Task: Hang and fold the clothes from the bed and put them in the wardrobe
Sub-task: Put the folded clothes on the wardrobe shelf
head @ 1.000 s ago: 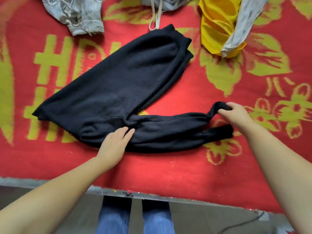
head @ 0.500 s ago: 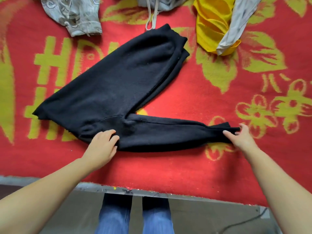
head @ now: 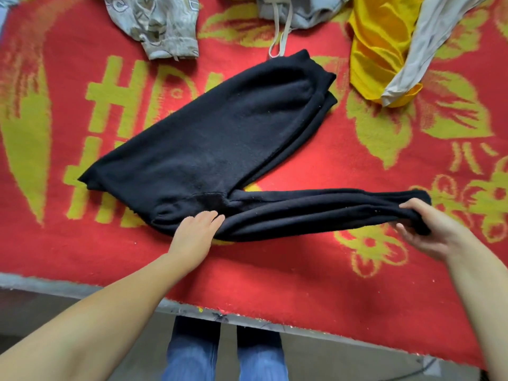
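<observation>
Folding step under way: the black sweater (head: 209, 138) lies flat on the bed (head: 275, 270), left hand (head: 196, 232) pressing its shoulder with straight fingers, right hand (head: 428, 232) gripping the cuff, which I'd say needs carrying across the body next.

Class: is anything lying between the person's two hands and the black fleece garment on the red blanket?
Nothing visible does. The left hand rests flat on the black fleece garment near the sleeve seam, and the right hand grips the sleeve cuff. The yellow cloth lies apart, farther back.
</observation>
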Demonstrator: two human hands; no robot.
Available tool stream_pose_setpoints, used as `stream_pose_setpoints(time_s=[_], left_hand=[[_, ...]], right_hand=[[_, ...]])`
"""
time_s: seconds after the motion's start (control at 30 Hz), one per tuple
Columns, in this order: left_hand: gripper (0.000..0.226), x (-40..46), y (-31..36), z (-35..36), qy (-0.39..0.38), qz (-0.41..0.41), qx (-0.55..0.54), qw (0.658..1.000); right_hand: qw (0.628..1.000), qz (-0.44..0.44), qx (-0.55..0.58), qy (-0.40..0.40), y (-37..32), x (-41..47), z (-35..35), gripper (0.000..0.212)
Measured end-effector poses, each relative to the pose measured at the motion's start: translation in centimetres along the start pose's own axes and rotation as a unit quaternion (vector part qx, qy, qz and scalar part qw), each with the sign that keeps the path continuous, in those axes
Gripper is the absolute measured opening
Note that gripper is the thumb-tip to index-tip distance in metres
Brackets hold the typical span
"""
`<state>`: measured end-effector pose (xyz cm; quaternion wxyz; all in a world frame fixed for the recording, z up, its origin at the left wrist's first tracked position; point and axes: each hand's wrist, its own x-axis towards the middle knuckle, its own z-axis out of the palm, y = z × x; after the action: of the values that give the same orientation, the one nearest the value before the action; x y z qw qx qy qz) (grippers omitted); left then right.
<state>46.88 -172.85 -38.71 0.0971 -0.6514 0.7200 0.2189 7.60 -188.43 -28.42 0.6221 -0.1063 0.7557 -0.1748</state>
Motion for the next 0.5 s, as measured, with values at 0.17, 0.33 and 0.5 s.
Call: stream_pose_setpoints(time_s=[0.17,0.33,0.5], left_hand=[[0.028,0.9,-1.8,-2.9,-0.028,-0.127,-0.196,0.972],[0.025,1.0,-5.6,-5.6,0.041,-0.172,-0.395,0.901],[0.025,2.6,-8.3,-5.9,0.173,-0.282,-0.408,0.851]], right_hand=[[0.998,-0.043,0.052,0.001,-5.2,-2.9,3.9,0.019],[0.977,-0.129,0.134,-0.104,-14.8,-1.9,13.9,0.039],[0.953,-0.246,-0.170,-0.046,-13.4,0.5,26.5,0.052]])
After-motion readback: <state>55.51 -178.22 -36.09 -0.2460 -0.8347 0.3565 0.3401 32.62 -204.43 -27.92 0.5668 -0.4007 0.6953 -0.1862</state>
